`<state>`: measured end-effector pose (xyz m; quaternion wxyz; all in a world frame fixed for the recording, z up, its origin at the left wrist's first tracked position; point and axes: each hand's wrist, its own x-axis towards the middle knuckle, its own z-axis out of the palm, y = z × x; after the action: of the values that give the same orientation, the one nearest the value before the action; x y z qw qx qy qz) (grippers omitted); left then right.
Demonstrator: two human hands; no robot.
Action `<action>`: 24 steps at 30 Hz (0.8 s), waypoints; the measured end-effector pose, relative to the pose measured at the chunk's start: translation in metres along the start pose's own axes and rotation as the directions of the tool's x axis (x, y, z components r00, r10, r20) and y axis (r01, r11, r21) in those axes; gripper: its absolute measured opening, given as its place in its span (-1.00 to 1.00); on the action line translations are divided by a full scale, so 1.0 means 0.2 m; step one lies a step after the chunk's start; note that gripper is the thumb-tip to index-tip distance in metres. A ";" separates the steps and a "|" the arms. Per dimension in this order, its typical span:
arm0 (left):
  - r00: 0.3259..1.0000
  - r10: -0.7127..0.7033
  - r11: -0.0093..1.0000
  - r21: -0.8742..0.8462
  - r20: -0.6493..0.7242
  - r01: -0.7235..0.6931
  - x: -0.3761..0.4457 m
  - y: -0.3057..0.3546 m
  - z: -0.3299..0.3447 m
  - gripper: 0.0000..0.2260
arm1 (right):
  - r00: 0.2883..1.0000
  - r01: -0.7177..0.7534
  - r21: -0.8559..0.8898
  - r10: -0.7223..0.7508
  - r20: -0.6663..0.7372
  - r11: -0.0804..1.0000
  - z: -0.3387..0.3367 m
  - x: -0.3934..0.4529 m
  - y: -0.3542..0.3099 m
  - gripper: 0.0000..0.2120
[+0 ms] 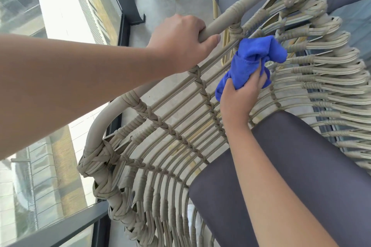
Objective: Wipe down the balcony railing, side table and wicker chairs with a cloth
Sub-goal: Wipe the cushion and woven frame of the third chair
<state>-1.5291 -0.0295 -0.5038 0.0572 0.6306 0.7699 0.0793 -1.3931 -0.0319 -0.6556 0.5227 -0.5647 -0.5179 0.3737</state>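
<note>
Bare left hand grips wicker chair rim tube; right hand fingers clutch bunched blue cloth.

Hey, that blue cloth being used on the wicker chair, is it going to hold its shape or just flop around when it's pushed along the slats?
The blue cloth is probably floppy: it sits bunched in folds where the right hand grips it. It looks light, a corner dangling free. Its soft weave may snag on the wicker chair bindings.
</note>
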 end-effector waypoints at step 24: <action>1.000 -0.008 0.999 0.042 -0.018 0.009 -0.01 0.01 0.01 -0.53 | 0.887 -0.165 0.056 0.123 0.446 0.985 0.01 -1.12 -0.20 -0.26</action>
<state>-1.5274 -0.0307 -0.5049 0.0373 0.6278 0.7745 0.0683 -1.4448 -0.2535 -0.6446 0.3883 -0.4775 -0.5614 0.5532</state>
